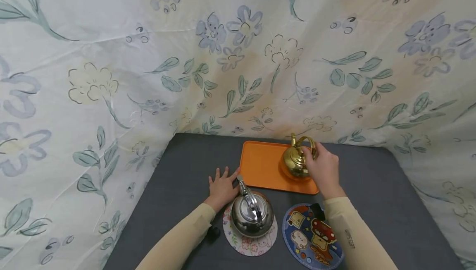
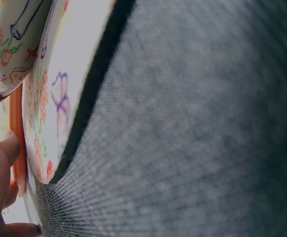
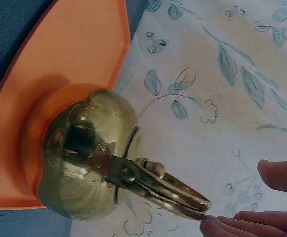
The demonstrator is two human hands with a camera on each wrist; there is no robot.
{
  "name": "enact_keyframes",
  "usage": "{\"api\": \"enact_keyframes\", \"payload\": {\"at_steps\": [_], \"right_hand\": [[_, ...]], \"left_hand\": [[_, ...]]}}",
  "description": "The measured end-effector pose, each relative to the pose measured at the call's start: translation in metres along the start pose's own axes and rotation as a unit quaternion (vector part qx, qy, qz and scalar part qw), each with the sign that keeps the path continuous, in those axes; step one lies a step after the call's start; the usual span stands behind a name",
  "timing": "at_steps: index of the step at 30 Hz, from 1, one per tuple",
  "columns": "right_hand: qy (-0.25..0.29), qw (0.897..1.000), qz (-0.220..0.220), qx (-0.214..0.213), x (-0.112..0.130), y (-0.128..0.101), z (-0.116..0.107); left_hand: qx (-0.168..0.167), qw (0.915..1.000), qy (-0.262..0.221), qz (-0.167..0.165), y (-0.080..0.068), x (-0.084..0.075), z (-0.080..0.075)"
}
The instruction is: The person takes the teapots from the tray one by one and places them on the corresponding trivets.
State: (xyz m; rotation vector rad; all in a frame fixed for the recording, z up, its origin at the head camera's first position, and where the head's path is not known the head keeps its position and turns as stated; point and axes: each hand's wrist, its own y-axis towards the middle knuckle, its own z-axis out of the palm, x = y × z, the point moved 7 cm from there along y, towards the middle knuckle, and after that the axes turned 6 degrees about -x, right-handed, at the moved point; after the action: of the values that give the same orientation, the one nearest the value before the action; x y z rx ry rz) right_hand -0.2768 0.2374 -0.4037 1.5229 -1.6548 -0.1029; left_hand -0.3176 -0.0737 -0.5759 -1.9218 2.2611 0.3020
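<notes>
A gold kettle [image 1: 295, 162] stands on the right part of an orange tray [image 1: 260, 166] at the back of the grey table. My right hand [image 1: 316, 154] is at its raised handle. In the right wrist view the fingertips [image 3: 232, 227] touch the end of the handle [image 3: 168, 190], while the thumb [image 3: 281, 175] stays apart from it above the gold kettle [image 3: 84, 158]. My left hand [image 1: 222, 179] lies flat on the table at the tray's left edge, fingers spread. A finger [image 2: 0, 163] rests against the tray's orange rim [image 2: 17, 143].
A silver kettle [image 1: 252, 214] sits on a round floral mat [image 1: 249, 243] near the front, just right of my left wrist. A round blue cartoon mat [image 1: 312, 237] lies beside it under my right forearm. Flowered cloth [image 1: 238, 55] hangs around the table [image 1: 372, 187].
</notes>
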Motion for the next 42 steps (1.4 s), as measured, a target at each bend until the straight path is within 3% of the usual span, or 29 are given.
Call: {"api": "enact_keyframes", "payload": {"at_steps": [6, 18, 27, 42], "right_hand": [[0.004, 1.0, 0.008, -0.012, -0.005, 0.0, 0.001], [0.007, 0.999, 0.045, 0.02, -0.011, 0.004, 0.005], [0.0, 0.999, 0.038, 0.026, -0.02, 0.016, 0.012], [0.017, 0.997, 0.067, 0.04, -0.035, 0.013, 0.024]], "left_hand": [[-0.005, 1.0, -0.005, 0.001, -0.001, 0.0, 0.003], [-0.004, 1.0, 0.008, -0.001, 0.0, 0.0, 0.003], [-0.001, 0.9999, 0.011, -0.007, 0.003, -0.002, 0.002], [-0.005, 0.9998, 0.017, -0.006, 0.001, -0.003, 0.004]]}}
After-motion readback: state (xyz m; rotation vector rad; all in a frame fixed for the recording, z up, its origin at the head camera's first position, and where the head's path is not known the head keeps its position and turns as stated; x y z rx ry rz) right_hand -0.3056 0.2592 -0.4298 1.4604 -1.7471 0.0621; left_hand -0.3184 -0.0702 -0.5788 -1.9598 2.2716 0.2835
